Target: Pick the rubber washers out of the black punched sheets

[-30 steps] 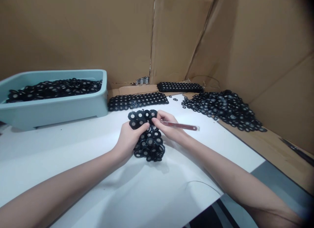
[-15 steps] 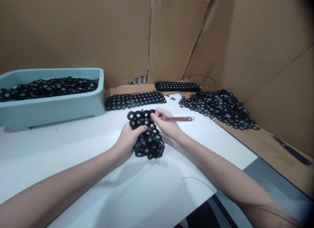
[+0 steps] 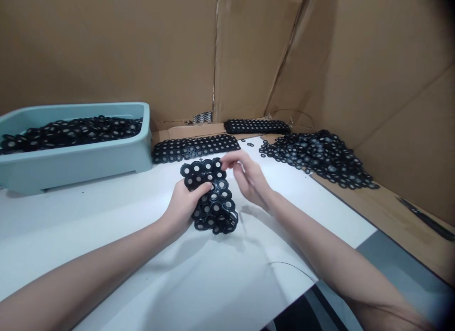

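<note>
My left hand (image 3: 183, 203) is closed around a panel of linked black discs with pale grey centres (image 3: 215, 197), its thumb lying across the front. Held upright above the white table, the panel has a bunched, rounded lower end. At its upper right corner is my right hand (image 3: 249, 177), fingers curled, with the fingertips at the edge disc. Whatever these fingers hold is hidden or too small to name.
A pale blue bin (image 3: 95, 162) of black discs stands at the left. Two more disc panels (image 3: 197, 147) (image 3: 258, 126) lie at the back. Right of them is a heap of loose discs (image 3: 320, 155). Dark scissors (image 3: 426, 219) rest on the cardboard near a thin thread (image 3: 289, 264).
The reddish stick in my right hand no longer shows. That hand has turned and its fingers now curl at the panel's corner. The panel's top row has tilted up into line with the rest.
</note>
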{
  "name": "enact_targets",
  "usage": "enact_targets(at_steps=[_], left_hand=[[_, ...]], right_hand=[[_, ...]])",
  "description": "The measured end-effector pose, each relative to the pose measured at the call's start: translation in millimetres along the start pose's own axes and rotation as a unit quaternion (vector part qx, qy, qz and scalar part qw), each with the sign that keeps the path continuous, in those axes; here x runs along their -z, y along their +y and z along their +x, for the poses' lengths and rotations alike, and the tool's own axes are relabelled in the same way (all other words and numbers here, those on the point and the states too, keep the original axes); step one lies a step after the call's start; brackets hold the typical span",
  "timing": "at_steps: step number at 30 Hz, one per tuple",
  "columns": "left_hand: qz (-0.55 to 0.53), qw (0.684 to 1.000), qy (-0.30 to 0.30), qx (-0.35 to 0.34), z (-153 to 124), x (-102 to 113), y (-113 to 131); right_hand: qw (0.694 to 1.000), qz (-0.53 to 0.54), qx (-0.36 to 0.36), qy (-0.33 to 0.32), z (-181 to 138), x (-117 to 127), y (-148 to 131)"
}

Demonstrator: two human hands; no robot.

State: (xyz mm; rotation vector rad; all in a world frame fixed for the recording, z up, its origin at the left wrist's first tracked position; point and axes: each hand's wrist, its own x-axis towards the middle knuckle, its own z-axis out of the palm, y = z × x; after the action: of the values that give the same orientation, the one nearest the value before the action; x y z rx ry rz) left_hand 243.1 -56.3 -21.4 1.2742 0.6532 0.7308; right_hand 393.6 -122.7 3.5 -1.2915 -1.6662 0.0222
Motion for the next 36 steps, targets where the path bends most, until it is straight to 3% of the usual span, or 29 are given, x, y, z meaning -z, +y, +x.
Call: enact_targets(at_steps=[2,4,9,12,15,18,21,24,27,32,36], left_hand=[[0.002,1.0,0.002,-0.011,0,-1,1],[0.004,1.0,0.0,-0.013,0,-1,2],[0.04,0.999,-0.016,-0.012,1,-1,2],[0.087,0.996,-0.026,-0.008,2,-1,-1],[0.073,0.997,-0.031,0.022,3,0,-2],[0.018,0.997,-0.041,0.055,4,0,-1],[0.001,0.997,-0.048,0.059,4,0,3],[0.006,0.998,-0.034,0.061,5,0,4],[0.011,0.998,-0.014,0.067,8,1,4],[0.005,0.997,0.005,0.076,13,4,2],[-0.019,0.997,0.018,0.076,17,7,1]], right_hand=[[0.993,-0.043,0.045,-0.104,-1,-3,2],[0.981,-0.084,0.067,-0.159,-2,-6,6],[0.976,-0.132,0.075,-0.153,-6,-16,9],[0.992,-0.094,0.003,-0.08,-5,-20,8],[0.988,-0.036,-0.102,0.111,5,-5,23],[0.929,-0.065,-0.198,0.307,9,33,58],[0.869,-0.128,-0.282,0.385,-1,78,99],[0.831,-0.163,-0.348,0.403,-21,109,129],[0.808,-0.195,-0.397,0.39,-37,122,146],[0.798,-0.248,-0.432,0.34,-44,124,152],[0.813,-0.276,-0.398,0.322,-31,116,140]])
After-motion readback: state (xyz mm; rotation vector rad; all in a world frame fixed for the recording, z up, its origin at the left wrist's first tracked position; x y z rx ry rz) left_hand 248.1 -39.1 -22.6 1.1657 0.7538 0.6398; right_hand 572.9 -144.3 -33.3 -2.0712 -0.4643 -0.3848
